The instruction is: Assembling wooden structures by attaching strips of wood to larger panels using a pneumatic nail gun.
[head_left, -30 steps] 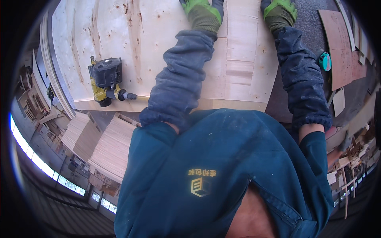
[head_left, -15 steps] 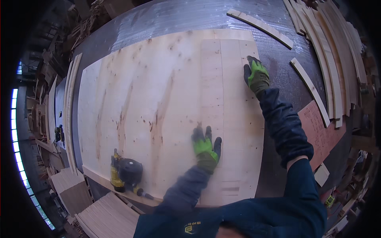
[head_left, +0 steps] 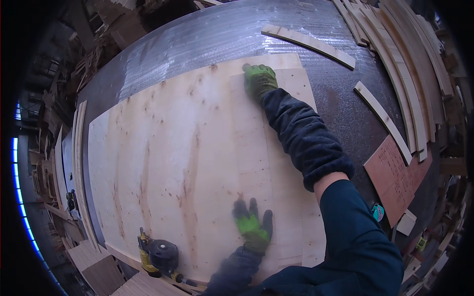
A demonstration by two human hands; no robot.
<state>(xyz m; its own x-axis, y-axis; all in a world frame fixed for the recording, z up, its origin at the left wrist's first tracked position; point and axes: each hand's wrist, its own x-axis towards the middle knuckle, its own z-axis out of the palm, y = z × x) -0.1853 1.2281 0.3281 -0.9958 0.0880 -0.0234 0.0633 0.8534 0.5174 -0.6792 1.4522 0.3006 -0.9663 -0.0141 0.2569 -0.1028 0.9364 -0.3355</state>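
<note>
A large pale plywood sheet [head_left: 163,143] lies on the dark table, with narrower thin wooden panels [head_left: 254,148] laid along its right part. My left hand [head_left: 253,229], in a green and black glove, rests flat on the near part of the wood with fingers spread. My right hand [head_left: 260,81], gloved alike, is at the far end of the panels with its fingers curled in. What those fingers hold, if anything, is hidden. A yellow and black coil nail gun [head_left: 160,254] lies at the sheet's near left corner.
Loose wooden strips [head_left: 311,44] lie on the metal-topped table [head_left: 163,54], and a stack of long strips [head_left: 395,64] lines its right side. A reddish board with writing [head_left: 390,172] and a teal tape measure [head_left: 377,212] are at right. Stacked boards [head_left: 94,266] stand near left.
My right hand has moved left from the sheet's right edge to the panels' far end, and its fingers have curled. My left hand stays flat on the wood. The view has shifted.
</note>
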